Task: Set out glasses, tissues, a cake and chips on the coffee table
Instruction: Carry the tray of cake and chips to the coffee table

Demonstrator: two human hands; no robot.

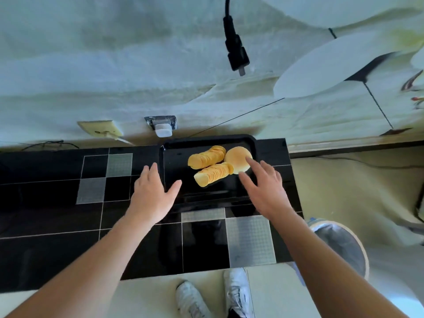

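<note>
A black tray (174, 157) lies at the back of a black tiled counter (57, 191). On it are two stacks of yellow chips, one (206, 157) behind the other (213, 174), and a small round pale cake (237, 158) to their right. My left hand (152, 193) hovers open over the tray's left front corner, fingers spread. With its fingers straight, my right hand (263, 187) hovers over the tray's right front part, and one fingertip reaches the cake's near edge. Neither hand holds anything.
A wall with two sockets (101, 129) and a white plug (163, 130) rises behind the counter. A black cable plug (237, 56) hangs above. A round bin (341, 246) stands on the floor to the right. My white shoes (213, 294) show below the counter edge.
</note>
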